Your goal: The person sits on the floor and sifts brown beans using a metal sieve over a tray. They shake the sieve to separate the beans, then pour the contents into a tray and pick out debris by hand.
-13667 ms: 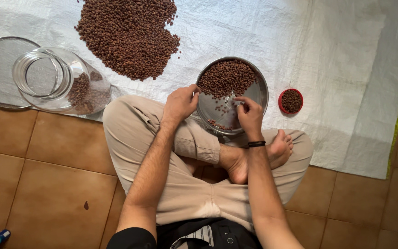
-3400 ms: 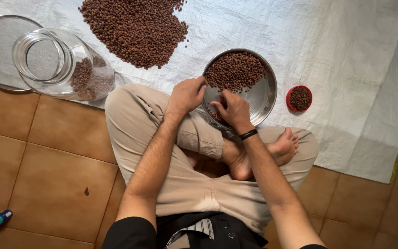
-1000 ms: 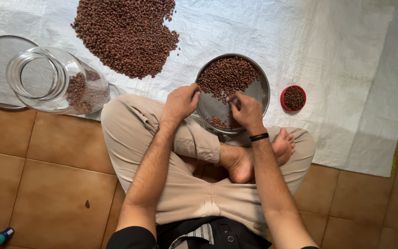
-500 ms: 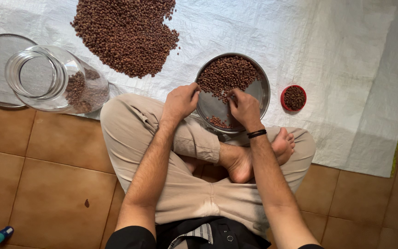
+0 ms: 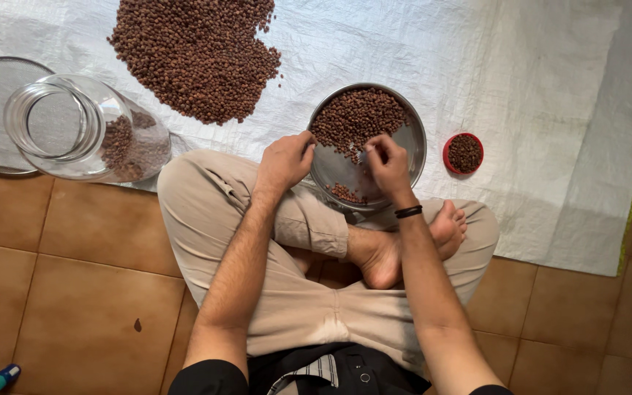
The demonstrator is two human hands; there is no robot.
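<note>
A round steel plate point(image 5: 412, 150) sits just above the frame's centre, tilted on the person's crossed legs. Small brown round seeds point(image 5: 356, 117) heap in its upper half; a smaller cluster point(image 5: 345, 193) lies by its lower rim, with bare shiny metal between the two.

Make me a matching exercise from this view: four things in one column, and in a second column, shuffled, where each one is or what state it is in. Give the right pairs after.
Things
1. steel plate
2. glass jar
3. small red bowl
4. loose heap of brown seeds

Places or states
A. lying on its side at the sheet's near edge, some seeds inside
B. spread directly on the white sheet, far from the person
C. held at its rim by the left hand, the right hand over it
D. right of the plate, filled with seeds

Pairs: 1-C, 2-A, 3-D, 4-B
</note>
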